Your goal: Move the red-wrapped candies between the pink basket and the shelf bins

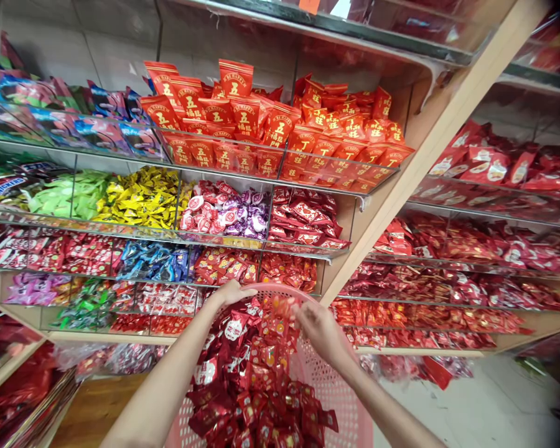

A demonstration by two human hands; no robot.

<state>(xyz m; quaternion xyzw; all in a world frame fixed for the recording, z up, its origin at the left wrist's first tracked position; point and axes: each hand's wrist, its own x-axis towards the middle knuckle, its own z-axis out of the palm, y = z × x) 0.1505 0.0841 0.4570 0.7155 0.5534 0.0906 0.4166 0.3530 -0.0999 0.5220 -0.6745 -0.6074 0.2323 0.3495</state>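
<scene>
Snickers wrappers (16,183) on shelf (135,239) at far left, red 五福 bags (247,118) higher up; left hand (231,294) grips pink basket (340,398) rim, right hand (322,333) pinches small candy packet (284,307) above heaped red candies (247,386).

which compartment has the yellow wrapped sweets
The compartment of yellow-wrapped sweets in the second row down, between the pale green sweets and the pink-and-purple sweets. No other compartment in view is mainly yellow.

red candies (256,386) (foil-wrapped) fill pink basket (336,392)
</scene>
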